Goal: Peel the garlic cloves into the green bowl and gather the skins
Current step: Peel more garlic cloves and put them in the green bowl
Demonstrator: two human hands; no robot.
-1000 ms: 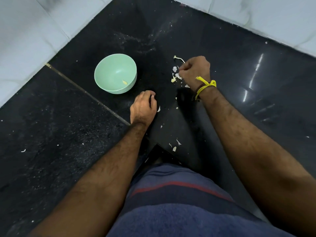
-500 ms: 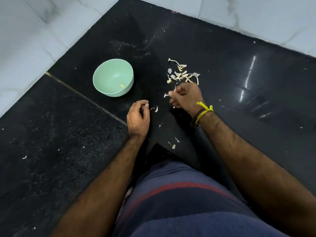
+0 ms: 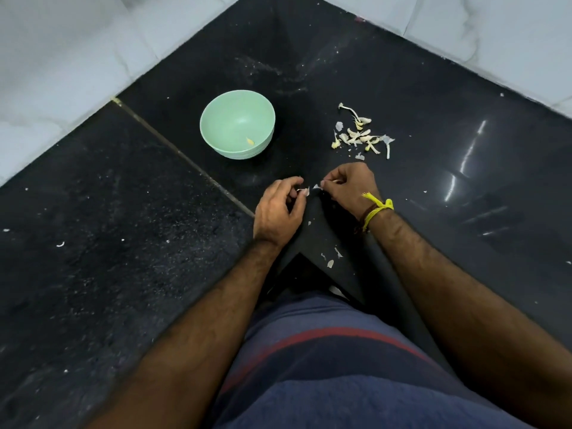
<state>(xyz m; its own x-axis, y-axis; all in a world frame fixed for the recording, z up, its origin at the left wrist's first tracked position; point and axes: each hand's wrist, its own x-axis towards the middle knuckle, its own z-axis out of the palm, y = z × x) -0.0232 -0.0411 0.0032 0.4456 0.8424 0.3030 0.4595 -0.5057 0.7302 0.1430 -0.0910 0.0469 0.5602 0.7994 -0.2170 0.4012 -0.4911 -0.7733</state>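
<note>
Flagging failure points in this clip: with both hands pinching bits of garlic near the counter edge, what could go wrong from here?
1. Skin flakes lie near the counter's front corner; a brushing arm may sweep them off.
2. The left hand and right hand work away from the green bowl, so a peeled clove could drop onto the counter.
</note>
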